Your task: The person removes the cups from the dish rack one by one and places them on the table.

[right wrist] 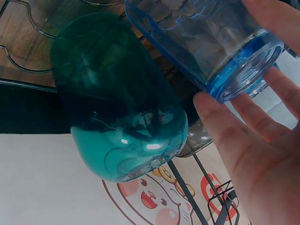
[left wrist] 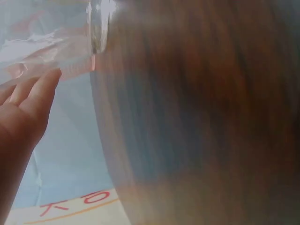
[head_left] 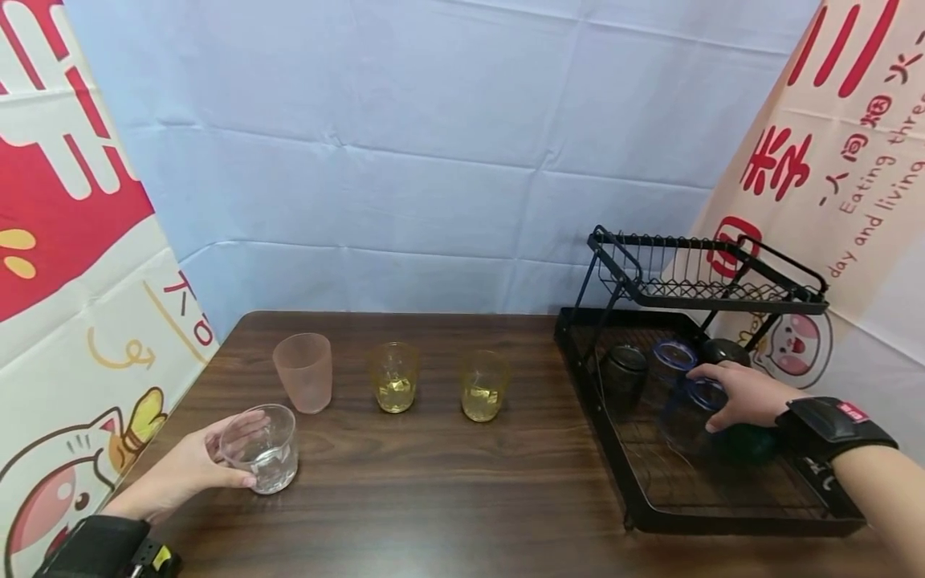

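Observation:
On the left of the head view, my left hand holds a clear drinking glass that stands upright on the table. Its fingers show through the far wall, with the thumb at the near side. In the left wrist view, the fingers lie along the glass's side. Over the dish rack, my right hand grips the base end of an upside-down blue-tinted glass, fingers and thumb on opposite sides. A green glass, also upside down, stands beside it.
A pink cup and two yellow glasses stand in a row on the wooden table. The black two-tier rack also holds a dark glass and another blue-rimmed glass. Its upper shelf overhangs the back.

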A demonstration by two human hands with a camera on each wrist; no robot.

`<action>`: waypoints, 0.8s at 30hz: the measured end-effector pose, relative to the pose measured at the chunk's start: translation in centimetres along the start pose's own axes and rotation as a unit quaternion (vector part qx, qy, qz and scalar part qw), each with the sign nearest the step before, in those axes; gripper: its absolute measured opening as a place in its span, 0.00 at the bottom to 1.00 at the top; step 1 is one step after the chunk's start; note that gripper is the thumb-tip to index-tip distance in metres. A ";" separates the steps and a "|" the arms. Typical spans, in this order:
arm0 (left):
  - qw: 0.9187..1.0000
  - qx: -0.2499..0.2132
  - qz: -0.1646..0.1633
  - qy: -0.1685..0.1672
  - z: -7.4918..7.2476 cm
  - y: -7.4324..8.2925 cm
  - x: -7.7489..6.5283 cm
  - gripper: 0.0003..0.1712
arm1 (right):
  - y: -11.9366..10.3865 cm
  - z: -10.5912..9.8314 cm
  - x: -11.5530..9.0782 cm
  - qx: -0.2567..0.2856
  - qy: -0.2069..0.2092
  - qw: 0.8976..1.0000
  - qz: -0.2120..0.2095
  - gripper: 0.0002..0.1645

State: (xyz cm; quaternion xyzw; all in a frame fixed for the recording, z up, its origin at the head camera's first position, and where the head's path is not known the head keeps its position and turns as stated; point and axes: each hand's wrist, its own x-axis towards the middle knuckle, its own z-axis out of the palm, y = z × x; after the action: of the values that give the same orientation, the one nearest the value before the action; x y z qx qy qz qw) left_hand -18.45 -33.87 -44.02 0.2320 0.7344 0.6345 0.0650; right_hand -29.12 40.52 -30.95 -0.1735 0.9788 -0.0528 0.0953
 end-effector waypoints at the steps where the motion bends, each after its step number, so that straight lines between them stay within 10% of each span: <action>1: 1.000 0.000 0.007 -0.003 -0.1 0.0 0.1 0.44 | 0.0 -0.1 0.0 -0.001 0.001 1.000 -0.002 0.46; 17: 0.995 0.094 0.013 -0.019 -0.3 1.0 1.0 0.49 | 0.7 0.0 -0.1 0.003 0.012 1.000 -0.005 0.41; 24: 0.966 0.258 -0.018 0.032 -0.9 4.7 1.3 0.52 | 1.1 0.5 -0.3 0.022 0.023 0.999 -0.010 0.40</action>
State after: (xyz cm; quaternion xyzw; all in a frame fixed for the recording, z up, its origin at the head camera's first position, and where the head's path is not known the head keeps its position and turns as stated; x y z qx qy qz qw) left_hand -18.71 -33.68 -39.05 0.2071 0.8789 0.4297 -0.0088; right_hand -29.09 41.60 -31.55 -0.1797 0.9775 -0.0798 0.0758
